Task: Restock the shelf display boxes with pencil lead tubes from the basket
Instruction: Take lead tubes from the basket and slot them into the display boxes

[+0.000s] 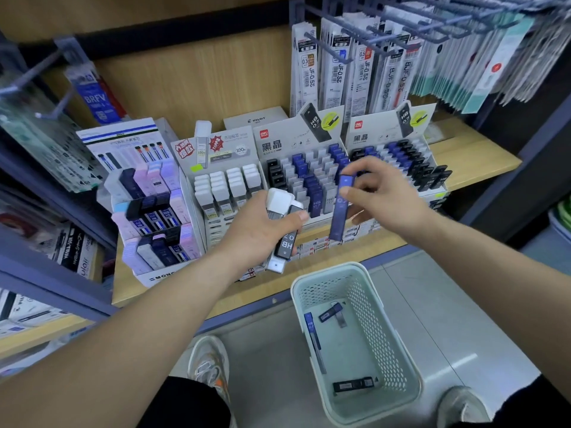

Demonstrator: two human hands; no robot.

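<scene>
Pinching a blue tube (340,211), the right hand (380,196) hovers at the display box (278,143). The left hand (259,230) clutches spare tubes (285,242); the basket (327,268) looks nearly emptied.

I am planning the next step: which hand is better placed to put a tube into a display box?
The right hand. It pinches a single blue tube right in front of the display box with blue tubes. The left hand grips a bundle of tubes.
</scene>
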